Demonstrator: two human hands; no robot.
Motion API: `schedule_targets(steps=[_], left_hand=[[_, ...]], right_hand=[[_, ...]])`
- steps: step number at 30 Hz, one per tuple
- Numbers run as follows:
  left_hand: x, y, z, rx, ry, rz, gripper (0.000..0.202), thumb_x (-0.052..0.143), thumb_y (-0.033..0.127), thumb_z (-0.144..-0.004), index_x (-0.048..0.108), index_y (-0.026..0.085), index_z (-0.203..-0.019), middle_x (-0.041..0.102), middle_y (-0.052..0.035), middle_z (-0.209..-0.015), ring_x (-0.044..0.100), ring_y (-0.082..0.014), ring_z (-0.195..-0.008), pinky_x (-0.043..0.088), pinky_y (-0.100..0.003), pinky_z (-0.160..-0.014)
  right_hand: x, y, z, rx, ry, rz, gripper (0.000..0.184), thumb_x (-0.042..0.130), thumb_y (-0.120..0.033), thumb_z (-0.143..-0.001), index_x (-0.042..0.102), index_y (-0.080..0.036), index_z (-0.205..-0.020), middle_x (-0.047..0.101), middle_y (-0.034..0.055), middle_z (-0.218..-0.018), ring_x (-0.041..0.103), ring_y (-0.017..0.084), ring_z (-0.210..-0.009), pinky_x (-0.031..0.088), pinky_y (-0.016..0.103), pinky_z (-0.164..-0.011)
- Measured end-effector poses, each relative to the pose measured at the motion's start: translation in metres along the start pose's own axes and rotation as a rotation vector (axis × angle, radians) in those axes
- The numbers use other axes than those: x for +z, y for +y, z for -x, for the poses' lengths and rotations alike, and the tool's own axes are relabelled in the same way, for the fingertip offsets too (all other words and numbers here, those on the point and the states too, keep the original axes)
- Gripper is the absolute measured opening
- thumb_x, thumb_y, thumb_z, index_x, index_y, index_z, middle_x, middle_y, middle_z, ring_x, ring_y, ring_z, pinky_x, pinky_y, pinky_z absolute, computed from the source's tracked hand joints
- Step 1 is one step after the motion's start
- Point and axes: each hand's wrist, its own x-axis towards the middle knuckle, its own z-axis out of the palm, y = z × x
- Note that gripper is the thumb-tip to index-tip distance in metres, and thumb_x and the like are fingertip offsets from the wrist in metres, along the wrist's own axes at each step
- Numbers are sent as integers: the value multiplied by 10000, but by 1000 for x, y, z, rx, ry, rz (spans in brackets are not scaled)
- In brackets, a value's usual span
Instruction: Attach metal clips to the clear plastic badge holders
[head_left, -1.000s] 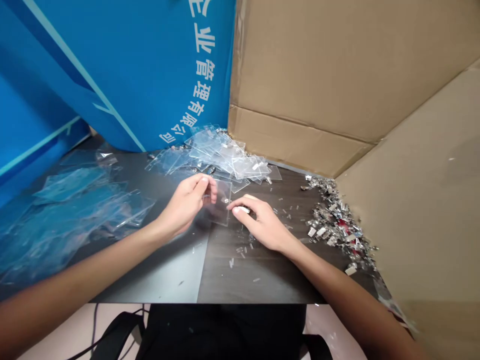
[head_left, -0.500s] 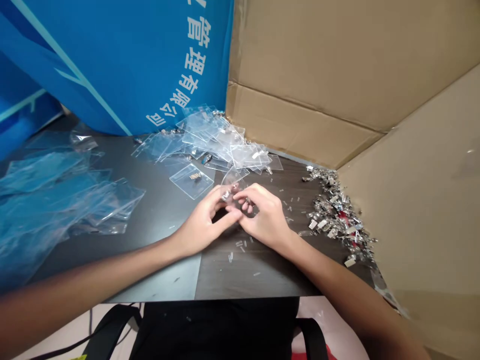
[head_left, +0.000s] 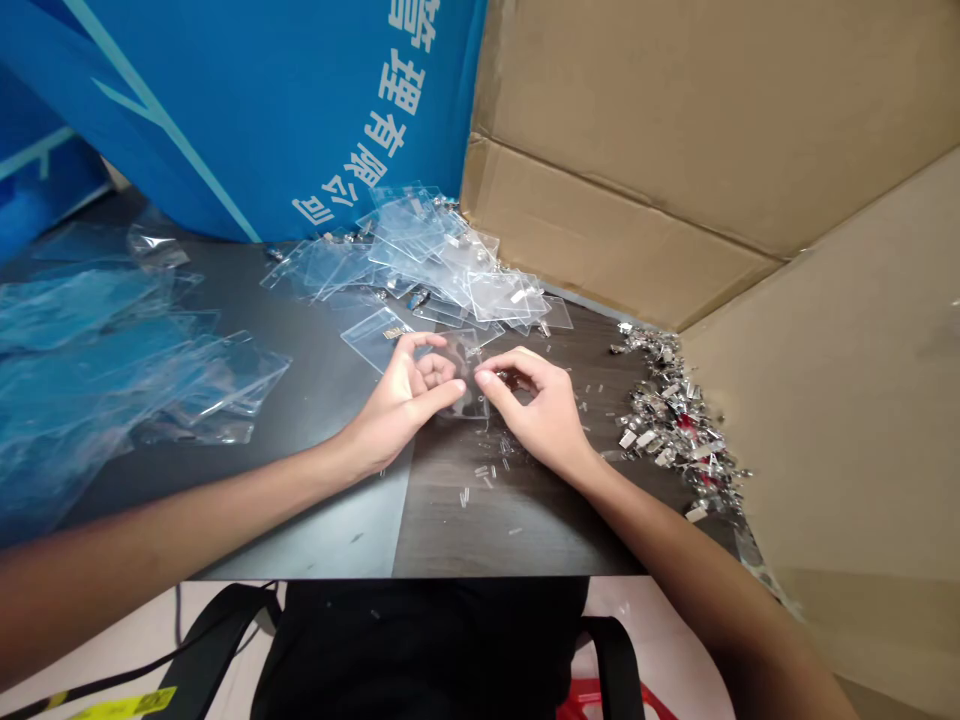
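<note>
My left hand (head_left: 401, 395) and my right hand (head_left: 541, 410) meet over the middle of the dark table (head_left: 465, 520). Both pinch the same clear plastic badge sleeve (head_left: 466, 378), which stands between them just above the table. The right thumb and forefinger also press on a small metal clip (head_left: 517, 378) at the sleeve's edge. Another clear sleeve with a clip (head_left: 376, 338) lies flat just behind my left hand. Behind that is a loose pile of clear sleeves (head_left: 435, 265).
A heap of small metal clips (head_left: 675, 425) lies along the right, against a cardboard wall (head_left: 847, 400). More cardboard (head_left: 675, 150) and a blue printed board (head_left: 247, 110) stand at the back. Empty plastic bags (head_left: 112, 350) cover the left. Tiny plastic bits (head_left: 480, 490) are scattered near my hands.
One sleeve now lies flat behind my left hand. Both hands have come together on a new sleeve, and the view has tilted a little.
</note>
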Motion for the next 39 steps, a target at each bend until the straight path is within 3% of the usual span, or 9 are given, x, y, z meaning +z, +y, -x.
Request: schedule_targets(steps=[2, 4, 6, 8, 13, 17, 20, 28, 39], left_hand=[[1, 2, 0, -36, 8, 9, 659, 931, 232, -797, 475, 263, -1271, 537, 88, -837, 528, -111, -758, 426, -248, -696], [1, 5, -1, -56, 8, 11, 660, 951, 242, -787, 483, 262, -1253, 473, 99, -810, 491, -106, -729, 407, -245, -672], [1, 6, -1, -65, -2, 7, 620, 948, 232, -782, 522, 242, -1233, 469, 87, -820, 497, -106, -730, 403, -245, -652], [0, 6, -2, -70, -12, -9, 569, 922, 224, -792, 573, 210, -1241, 521, 56, -867, 539, -115, -760, 424, -252, -648], [-1, 1, -4, -56, 2, -30, 625, 823, 198, -833, 622, 186, -1425, 625, -18, -1065, 588, -112, -779, 515, -280, -707], [-4, -7, -7, -49, 22, -102, 783, 770, 214, -892, 547, 293, -1638, 624, -70, -1327, 631, -99, -805, 551, -293, -730], [-8, -12, -9, 7, -2, -134, 883, 751, 220, -931, 434, 377, -1740, 618, -74, -1342, 637, -94, -790, 559, -294, -728], [-12, -9, -11, 50, -28, -198, 654, 711, 227, -966, 564, 332, -1595, 604, -38, -1189, 628, -96, -762, 564, -274, -711], [-9, -4, -10, 96, -80, -210, 612, 732, 240, -960, 582, 325, -1547, 597, -35, -1179, 614, -102, -761, 553, -272, -693]], right_hand=[[0, -1, 1, -16, -13, -27, 216, 669, -345, -1086, 810, -230, -971, 789, 37, -944, 724, 182, -828, 597, 355, -806], [-1, -1, 2, -8, -13, -67, 209, 618, -333, -1108, 807, -245, -1130, 773, 25, -928, 729, 181, -830, 613, 360, -825], [-1, 1, 2, 15, -12, -104, 291, 613, -313, -1102, 745, -263, -1357, 768, 10, -924, 733, 182, -833, 624, 358, -832], [-2, 3, 1, 30, -21, -120, 369, 609, -296, -1097, 702, -258, -1453, 788, 12, -951, 728, 175, -820, 621, 356, -833], [-2, 4, -1, 49, -27, -68, 309, 587, -236, -1063, 816, -219, -1270, 838, 27, -970, 740, 174, -834, 604, 357, -847], [-2, 0, -1, 71, -31, -26, 170, 701, -274, -1006, 852, -210, -1050, 857, 38, -945, 760, 196, -833, 598, 346, -801], [-3, -2, -3, 81, -110, -72, 166, 751, -343, -993, 826, -210, -929, 827, 28, -858, 709, 175, -741, 558, 311, -703], [-6, 4, -9, 144, -235, -263, 332, 794, -544, -987, 781, -225, -894, 730, -8, -767, 624, 148, -704, 506, 282, -670], [-5, 8, -7, 196, -209, -305, 347, 816, -559, -975, 777, -221, -909, 680, -17, -760, 598, 142, -707, 498, 291, -691]])
